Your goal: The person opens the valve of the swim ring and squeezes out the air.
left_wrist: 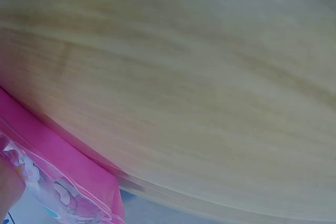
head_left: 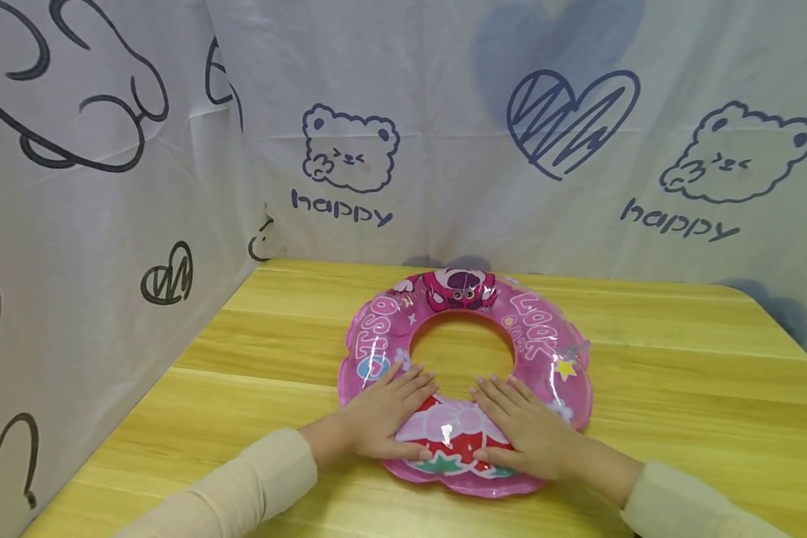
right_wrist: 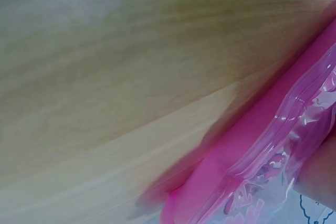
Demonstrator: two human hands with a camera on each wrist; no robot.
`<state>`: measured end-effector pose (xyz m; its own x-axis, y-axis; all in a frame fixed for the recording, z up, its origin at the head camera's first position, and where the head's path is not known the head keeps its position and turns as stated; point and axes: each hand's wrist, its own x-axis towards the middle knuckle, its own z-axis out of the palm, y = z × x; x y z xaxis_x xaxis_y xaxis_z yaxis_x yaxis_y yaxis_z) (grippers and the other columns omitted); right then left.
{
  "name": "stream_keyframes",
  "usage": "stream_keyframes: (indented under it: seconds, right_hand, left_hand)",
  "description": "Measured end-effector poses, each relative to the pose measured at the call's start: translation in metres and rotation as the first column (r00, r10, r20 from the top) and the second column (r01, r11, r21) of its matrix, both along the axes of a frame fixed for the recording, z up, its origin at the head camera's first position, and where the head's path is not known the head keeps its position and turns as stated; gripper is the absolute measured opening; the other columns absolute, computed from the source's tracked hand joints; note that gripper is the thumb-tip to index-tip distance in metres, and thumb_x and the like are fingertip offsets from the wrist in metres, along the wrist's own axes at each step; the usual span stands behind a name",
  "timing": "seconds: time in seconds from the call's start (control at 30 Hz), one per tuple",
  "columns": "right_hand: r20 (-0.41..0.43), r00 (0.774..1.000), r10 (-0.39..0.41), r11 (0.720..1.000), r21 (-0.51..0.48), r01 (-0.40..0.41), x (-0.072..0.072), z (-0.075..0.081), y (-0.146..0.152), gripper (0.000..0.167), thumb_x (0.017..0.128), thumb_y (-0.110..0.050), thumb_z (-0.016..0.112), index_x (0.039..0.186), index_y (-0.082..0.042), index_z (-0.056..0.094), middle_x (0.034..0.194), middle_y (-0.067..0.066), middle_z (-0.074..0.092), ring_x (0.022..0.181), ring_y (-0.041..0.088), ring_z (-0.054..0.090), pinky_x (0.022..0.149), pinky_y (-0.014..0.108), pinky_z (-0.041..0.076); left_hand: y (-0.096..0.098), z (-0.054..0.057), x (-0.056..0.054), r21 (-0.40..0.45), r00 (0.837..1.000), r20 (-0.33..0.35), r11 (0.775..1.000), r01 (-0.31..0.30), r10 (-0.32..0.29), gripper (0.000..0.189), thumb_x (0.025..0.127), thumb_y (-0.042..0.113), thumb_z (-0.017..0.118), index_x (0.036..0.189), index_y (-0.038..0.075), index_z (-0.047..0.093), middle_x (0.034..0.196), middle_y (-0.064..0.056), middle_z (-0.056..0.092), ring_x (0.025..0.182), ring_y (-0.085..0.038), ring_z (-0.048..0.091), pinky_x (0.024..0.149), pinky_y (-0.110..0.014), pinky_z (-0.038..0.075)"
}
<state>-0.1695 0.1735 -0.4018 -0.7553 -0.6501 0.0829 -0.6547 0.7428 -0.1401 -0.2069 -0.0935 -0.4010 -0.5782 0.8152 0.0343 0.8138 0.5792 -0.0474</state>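
Note:
A pink inflatable swim ring lies flat on the wooden table. It carries a printed bear at the far side, white lettering on both sides and a strawberry print at the near side. My left hand rests on the ring's near left part, fingers straight toward the hole and thumb pointing inward. The right hand lies on the near right part in the same way, its fingertips at the inner rim. In both wrist views only the ring's pink side and clear seam show, with a sliver of each hand.
White cloth with drawn bears, hearts and the word "happy" hangs behind the table and along its left side. The table's back edge runs just beyond the ring, and its right back corner is rounded.

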Motion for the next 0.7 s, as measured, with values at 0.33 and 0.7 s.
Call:
stream_keyframes:
  seconds: [0.33,0.7]
  right_hand:
    - [0.008,1.0,0.001,1.0,0.015,-0.001,-0.001,-0.0007,0.0,0.078,0.09,-0.061,0.041,0.144,-0.005,0.032,0.152,0.015,0.027,0.141,0.035,0.022,0.105,0.012,-0.025]
    - [0.059,0.998,-0.003,1.0,0.024,0.002,0.0003,0.0025,-0.0016,0.079,0.09,-0.061,0.039,0.145,-0.005,0.029,0.154,0.014,0.022,0.143,0.034,0.017,0.115,0.029,-0.014]
  left_hand:
    - [0.0006,0.0017,0.0006,-0.023,1.0,0.011,1.0,-0.005,0.005,0.088,0.085,0.066,0.042,0.147,0.007,0.025,0.153,-0.01,0.026,0.144,-0.028,0.018,0.118,-0.048,0.008]
    - [0.0009,0.0011,0.0002,-0.067,1.0,0.009,0.998,-0.011,0.012,0.09,0.085,0.068,0.039,0.149,0.007,0.018,0.155,-0.01,0.019,0.145,-0.028,0.013,0.118,-0.048,0.005]
